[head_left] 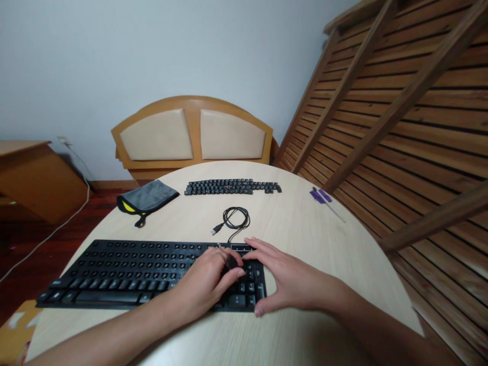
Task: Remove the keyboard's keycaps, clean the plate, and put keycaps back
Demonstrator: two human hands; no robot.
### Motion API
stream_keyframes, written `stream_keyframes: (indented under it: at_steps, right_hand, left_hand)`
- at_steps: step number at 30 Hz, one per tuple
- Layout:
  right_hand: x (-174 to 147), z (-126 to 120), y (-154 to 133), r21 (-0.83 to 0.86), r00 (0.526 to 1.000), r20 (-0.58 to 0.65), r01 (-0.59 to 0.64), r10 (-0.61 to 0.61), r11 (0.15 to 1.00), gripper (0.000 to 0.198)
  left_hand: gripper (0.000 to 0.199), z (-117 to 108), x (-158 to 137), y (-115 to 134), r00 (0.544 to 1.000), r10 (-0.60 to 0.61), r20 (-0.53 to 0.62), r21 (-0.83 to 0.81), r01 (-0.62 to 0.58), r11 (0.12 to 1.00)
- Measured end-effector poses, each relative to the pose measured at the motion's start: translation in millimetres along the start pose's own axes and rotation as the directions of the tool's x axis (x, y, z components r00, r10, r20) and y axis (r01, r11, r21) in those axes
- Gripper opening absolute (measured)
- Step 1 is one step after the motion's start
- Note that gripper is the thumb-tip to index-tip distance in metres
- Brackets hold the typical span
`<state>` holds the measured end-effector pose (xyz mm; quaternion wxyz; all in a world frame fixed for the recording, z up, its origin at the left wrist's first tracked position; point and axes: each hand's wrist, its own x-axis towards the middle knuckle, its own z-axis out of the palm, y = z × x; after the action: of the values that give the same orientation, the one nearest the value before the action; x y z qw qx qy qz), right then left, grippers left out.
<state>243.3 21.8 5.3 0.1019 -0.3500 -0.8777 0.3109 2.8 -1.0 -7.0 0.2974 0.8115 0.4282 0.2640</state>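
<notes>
A black keyboard [125,264] lies across the near part of the round table. Many upper-row positions show bare switches, while the bottom rows and part of the number pad carry keycaps. Over the keyboard's right part, my left hand [208,272] is closed, with a small black object [231,262] between thumb and fingers; its exact kind is unclear. My right hand [280,277] spans the keyboard's right end, fingers apart, with fingertips at the top right corner and the thumb by the lower right edge. Loose black keycaps [219,186] stand in rows farther back.
A coiled USB cable [236,218] runs from the keyboard's back edge. At back left lies a grey cloth [148,195] with yellow lining. A thin tool [335,211] and purple pieces [320,196] lie near the right edge. Wooden slats [400,127] lean beside the table [305,229].
</notes>
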Motion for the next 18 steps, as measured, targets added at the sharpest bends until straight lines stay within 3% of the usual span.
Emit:
stream_keyframes:
  at_steps: [4,11,18]
  right_hand:
    - [-1.2,0.9,1.2,0.024,1.000,0.006,-0.012,0.012,1.000,0.074]
    - [2.7,8.7,1.0,-0.001,0.990,-0.140,0.020,-0.020,1.000,0.022]
    - [5.5,14.2,-2.1,0.009,0.976,-0.218,-0.006,0.008,1.000,0.014]
  left_hand:
    - [0.020,-1.1,2.1,2.1,0.999,-0.031,0.030,-0.025,0.032,0.999]
    - [0.022,-1.0,1.0,-0.2,0.993,-0.030,0.116,-0.072,0.039,0.997]
    - [0.024,-2.8,1.5,2.2,0.988,-0.025,0.154,-0.145,0.048,0.988]
